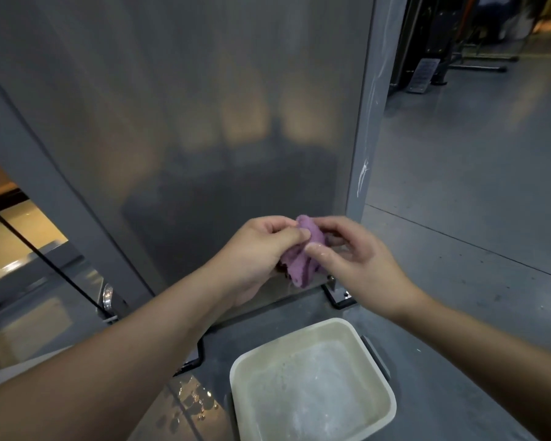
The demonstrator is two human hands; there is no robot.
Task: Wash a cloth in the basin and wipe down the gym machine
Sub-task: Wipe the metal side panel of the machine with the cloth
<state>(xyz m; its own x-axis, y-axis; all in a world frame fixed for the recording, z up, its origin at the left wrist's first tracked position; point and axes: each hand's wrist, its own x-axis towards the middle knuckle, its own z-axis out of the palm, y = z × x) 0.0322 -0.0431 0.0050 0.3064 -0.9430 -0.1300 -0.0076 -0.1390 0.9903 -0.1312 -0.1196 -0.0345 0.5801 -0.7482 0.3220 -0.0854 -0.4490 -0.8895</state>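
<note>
Grey floor, basin (312,380) below; left hand (261,246) and right hand (353,249) pinch cloth (303,256) (purple) between them.

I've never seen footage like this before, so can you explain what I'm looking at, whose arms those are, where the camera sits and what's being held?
There is just one picture, taken by a wide-angle camera worn on a person's head, looking forward and down. So the two bare arms reaching in from the bottom are the wearer's own. The left hand and right hand pinch a small purple cloth between them, bunched up in the air. Below the hands, on the grey floor, sits a cream basin with cloudy water in it; a few water drops lie beside it. The big grey translucent panel in front belongs to the gym machine being cleaned. More gym equipment stands far off at the upper right.
</note>
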